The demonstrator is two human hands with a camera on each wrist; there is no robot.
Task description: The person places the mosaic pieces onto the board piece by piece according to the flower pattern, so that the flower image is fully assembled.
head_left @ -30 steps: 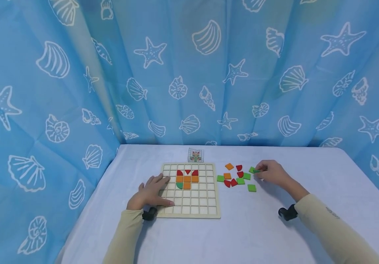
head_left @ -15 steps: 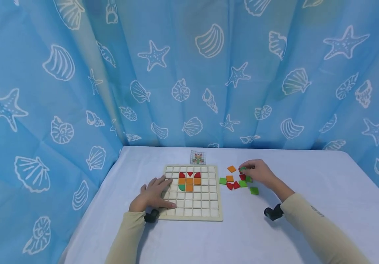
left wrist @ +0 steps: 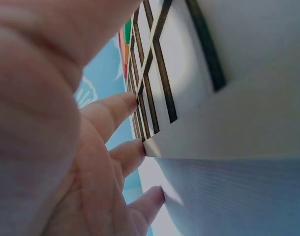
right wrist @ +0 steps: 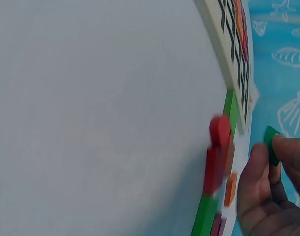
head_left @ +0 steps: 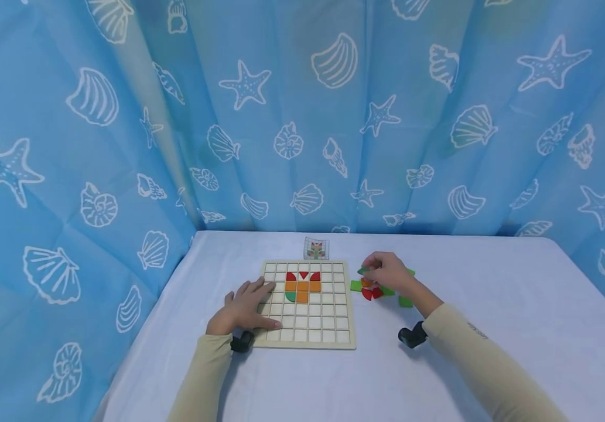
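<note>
My right hand pinches a dark green tile between thumb and fingers, over the loose tiles right of the board. My left hand lies with fingers spread on the left edge of the square grid board; in the left wrist view, fingertips touch the rim. On the board sit red pieces along the top of a pattern, orange squares below them, and a green quarter-round tile at lower left.
Loose red tiles and green tiles lie beside the board's right edge, partly hidden by the right hand. Behind the board is a small pattern card. A blue shell-print curtain hangs behind the white table.
My right hand has moved left across the loose tiles toward the board, carrying the green tile. The left hand stays on the board's edge. The head view shifted slightly.
</note>
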